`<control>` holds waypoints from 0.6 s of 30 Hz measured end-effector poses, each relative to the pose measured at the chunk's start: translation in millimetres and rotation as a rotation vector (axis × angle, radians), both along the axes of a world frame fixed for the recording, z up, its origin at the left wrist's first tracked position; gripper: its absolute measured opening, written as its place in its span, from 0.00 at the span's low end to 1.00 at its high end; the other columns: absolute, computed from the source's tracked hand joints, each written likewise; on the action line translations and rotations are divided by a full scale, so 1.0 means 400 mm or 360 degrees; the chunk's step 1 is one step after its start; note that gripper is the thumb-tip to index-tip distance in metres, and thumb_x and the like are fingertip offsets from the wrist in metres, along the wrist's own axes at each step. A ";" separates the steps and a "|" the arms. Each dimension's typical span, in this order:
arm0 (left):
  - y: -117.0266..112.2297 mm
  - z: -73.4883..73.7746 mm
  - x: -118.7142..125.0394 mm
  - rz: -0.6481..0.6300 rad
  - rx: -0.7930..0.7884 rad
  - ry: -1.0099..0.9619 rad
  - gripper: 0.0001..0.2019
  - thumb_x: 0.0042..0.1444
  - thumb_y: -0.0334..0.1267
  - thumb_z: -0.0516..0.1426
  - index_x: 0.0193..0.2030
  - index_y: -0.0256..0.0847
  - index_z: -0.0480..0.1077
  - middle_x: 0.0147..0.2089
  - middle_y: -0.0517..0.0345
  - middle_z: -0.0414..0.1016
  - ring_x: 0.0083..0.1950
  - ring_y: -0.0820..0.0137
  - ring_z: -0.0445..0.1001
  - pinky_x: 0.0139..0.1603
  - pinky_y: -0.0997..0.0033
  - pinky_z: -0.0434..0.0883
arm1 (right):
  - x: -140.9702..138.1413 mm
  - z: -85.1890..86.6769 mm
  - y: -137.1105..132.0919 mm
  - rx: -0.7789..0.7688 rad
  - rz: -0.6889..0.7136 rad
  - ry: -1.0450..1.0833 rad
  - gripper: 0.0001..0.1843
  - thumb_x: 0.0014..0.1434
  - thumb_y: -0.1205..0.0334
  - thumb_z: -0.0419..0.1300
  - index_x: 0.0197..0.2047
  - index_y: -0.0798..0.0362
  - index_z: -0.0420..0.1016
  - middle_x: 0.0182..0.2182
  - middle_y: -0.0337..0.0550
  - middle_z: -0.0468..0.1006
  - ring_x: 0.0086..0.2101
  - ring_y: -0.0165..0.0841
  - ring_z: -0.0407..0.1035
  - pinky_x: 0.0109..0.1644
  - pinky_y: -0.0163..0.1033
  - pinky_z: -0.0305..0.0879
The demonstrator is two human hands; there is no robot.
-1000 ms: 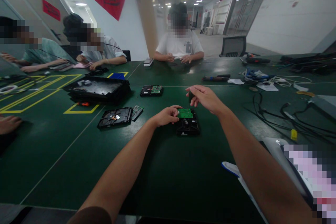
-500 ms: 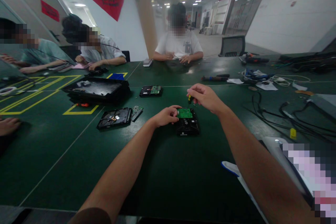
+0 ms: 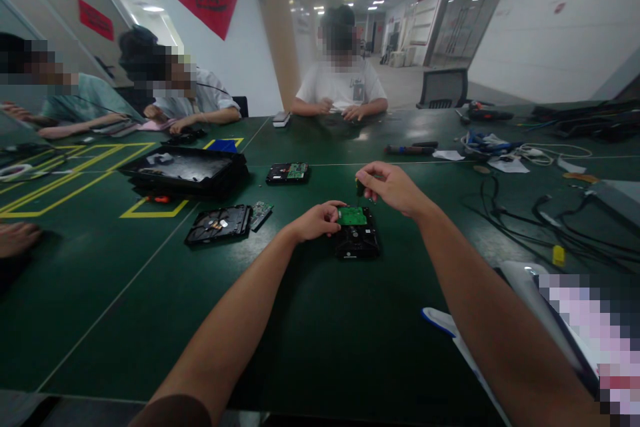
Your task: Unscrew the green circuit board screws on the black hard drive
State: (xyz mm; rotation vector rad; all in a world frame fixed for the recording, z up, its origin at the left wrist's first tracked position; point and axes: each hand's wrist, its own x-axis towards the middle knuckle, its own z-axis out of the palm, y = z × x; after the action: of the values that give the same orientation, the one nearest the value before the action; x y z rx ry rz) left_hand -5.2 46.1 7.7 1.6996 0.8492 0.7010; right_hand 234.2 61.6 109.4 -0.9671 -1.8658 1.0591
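A black hard drive (image 3: 357,240) lies on the green table (image 3: 310,333) in front of me, with a green circuit board (image 3: 352,215) on its far end. My left hand (image 3: 316,221) is closed on the drive's left edge beside the board. Just above the board's far right corner hovers my right hand (image 3: 390,187), pinched around a small dark tool handle (image 3: 359,187) that points down.
Another drive (image 3: 288,173) lies farther back, an opened one (image 3: 219,223) and a loose board (image 3: 261,214) to the left. A black tray (image 3: 185,170) stands at left. Cables (image 3: 540,213) spread at right. Three people sit across the table; a hand (image 3: 17,237) rests at far left.
My right hand has closed into a pinch on the small tool and shifted slightly over the board's far corner. My left hand and the drive have stayed put.
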 end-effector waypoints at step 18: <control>0.005 -0.004 0.000 -0.0009 -0.0001 -0.0020 0.14 0.51 0.29 0.63 0.26 0.34 0.60 0.73 0.46 0.55 0.30 0.83 0.68 0.30 0.74 0.70 | -0.009 0.002 -0.004 0.0006 0.0136 -0.0007 0.16 0.65 0.47 0.60 0.47 0.49 0.78 0.32 0.42 0.76 0.29 0.31 0.67 0.29 0.39 0.63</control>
State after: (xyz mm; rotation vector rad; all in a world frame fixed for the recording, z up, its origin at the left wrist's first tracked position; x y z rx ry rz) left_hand -5.2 47.9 6.1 1.6948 0.8356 0.7067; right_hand 230.5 59.9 110.3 -0.8950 -1.9264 1.1039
